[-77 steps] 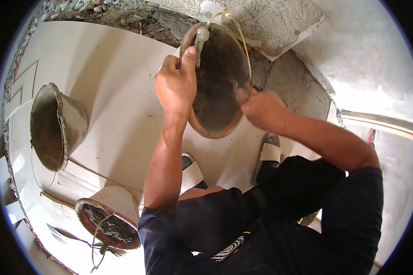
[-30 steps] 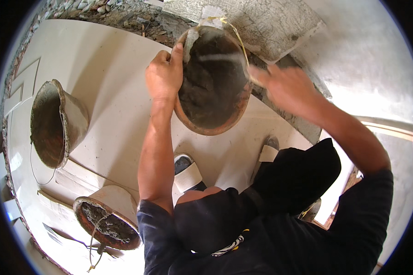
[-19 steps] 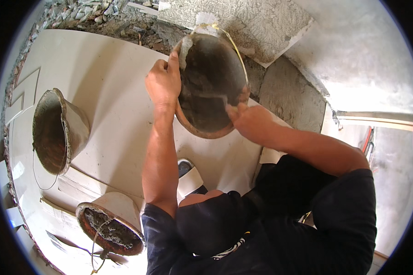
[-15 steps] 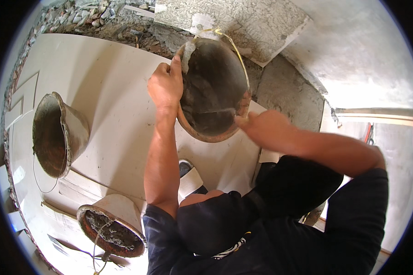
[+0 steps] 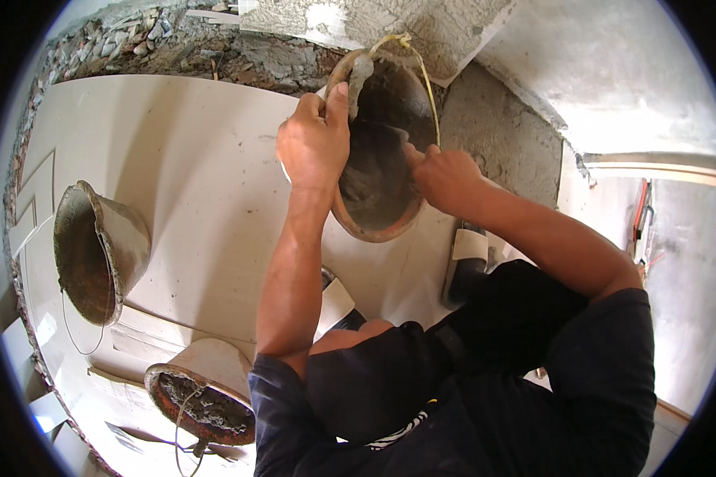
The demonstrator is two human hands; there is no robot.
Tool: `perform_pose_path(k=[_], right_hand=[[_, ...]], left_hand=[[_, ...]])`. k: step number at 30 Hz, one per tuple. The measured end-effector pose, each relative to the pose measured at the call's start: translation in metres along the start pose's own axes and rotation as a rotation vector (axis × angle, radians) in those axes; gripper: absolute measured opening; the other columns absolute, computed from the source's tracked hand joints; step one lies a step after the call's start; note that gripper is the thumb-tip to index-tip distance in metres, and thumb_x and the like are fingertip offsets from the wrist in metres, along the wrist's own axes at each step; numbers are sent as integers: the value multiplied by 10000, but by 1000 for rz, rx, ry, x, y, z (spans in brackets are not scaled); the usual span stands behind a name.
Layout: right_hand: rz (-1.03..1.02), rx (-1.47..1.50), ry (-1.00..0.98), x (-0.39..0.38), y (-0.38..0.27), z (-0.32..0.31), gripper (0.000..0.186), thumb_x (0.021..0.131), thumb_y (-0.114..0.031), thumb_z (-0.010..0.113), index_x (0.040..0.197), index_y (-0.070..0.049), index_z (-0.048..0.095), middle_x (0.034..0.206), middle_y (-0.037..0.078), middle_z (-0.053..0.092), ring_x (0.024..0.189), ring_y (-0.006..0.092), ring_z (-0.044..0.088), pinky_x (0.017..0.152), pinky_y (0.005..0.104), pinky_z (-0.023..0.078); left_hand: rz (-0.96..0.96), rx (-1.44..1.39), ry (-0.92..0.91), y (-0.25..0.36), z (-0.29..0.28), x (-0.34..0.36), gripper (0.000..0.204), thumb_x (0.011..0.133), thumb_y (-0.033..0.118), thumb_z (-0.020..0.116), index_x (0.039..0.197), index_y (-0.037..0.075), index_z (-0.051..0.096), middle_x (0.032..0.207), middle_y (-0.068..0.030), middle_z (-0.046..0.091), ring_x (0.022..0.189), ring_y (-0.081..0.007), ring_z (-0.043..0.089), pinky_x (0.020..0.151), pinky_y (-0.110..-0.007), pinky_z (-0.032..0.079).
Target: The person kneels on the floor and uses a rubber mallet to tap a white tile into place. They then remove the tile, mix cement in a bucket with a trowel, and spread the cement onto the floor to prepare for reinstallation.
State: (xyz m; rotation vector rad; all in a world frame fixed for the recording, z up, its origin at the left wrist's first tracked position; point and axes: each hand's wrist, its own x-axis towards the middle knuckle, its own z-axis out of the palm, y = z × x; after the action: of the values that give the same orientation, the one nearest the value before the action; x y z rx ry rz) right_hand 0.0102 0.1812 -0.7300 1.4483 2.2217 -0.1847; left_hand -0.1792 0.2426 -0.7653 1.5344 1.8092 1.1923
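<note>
My left hand point(image 5: 312, 143) grips the left rim of a tilted bucket point(image 5: 371, 222), whose dark, grey-smeared inside faces up at me. A pale crusted lump point(image 5: 360, 79) clings to the upper left rim, and a yellow cord handle point(image 5: 426, 83) arches over the right side. My right hand point(image 5: 439, 171) is closed at the right of the bucket, fingers reaching into its mouth on a thin tool point(image 5: 391, 129) that I cannot make out clearly, lying across the inside.
Two crusted buckets lie left, one upper point(image 5: 123, 254), one lower point(image 5: 215, 354) with grey mortar inside, on a pale board point(image 5: 191, 159). Rubble point(image 5: 135, 40) runs along the top. A mottled slab point(image 5: 406, 20) is beyond the bucket, a grey wall point(image 5: 605, 79) right. My sandals point(image 5: 469, 245) show below.
The held bucket and my left hand have shifted right in view since half a second ago and the bucket looks narrower. My right hand has moved up along its right side.
</note>
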Motion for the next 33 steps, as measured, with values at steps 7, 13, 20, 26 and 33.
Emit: perform_pose_path(k=[7,13,20,26,33], right_hand=[[-42,27,-134,-33,-24,-5,557,845,-111,525,1380,10,423,1039,259,629,762,344,681,616,412,537],[-74,269,-325,-67,-8,-59,455,909,-286,512,1291,-39,526,984,234,661,872,384,669,740,481,525],[-9,449,-327,-19,38,-33,503,910,-506,506,1081,-57,653,937,214,678,941,378,649,823,498,505],[132,180,-261,-16,49,-36,400,911,-414,509,1039,-54,627,913,210,674,934,361,655,791,488,517],[125,-89,45,-40,83,-51,236,842,-190,555,1005,-34,623,865,162,671,823,362,672,717,489,540]], left_hand=[[17,-54,49,1,5,-1,563,908,438,647,585,13,468,492,-93,438,462,-183,364,471,-371,376],[-42,-15,40,-7,0,6,561,895,428,667,584,2,475,507,-108,427,488,-179,357,490,-388,379],[-55,-12,12,6,-4,4,561,895,406,663,593,-19,457,515,-110,403,508,-179,345,499,-393,369],[-85,-15,-19,6,-6,1,580,909,413,649,574,2,415,505,-70,351,517,-148,309,482,-372,343],[-53,-32,20,4,7,9,585,914,394,652,558,11,390,508,-40,312,523,-122,283,464,-350,319]])
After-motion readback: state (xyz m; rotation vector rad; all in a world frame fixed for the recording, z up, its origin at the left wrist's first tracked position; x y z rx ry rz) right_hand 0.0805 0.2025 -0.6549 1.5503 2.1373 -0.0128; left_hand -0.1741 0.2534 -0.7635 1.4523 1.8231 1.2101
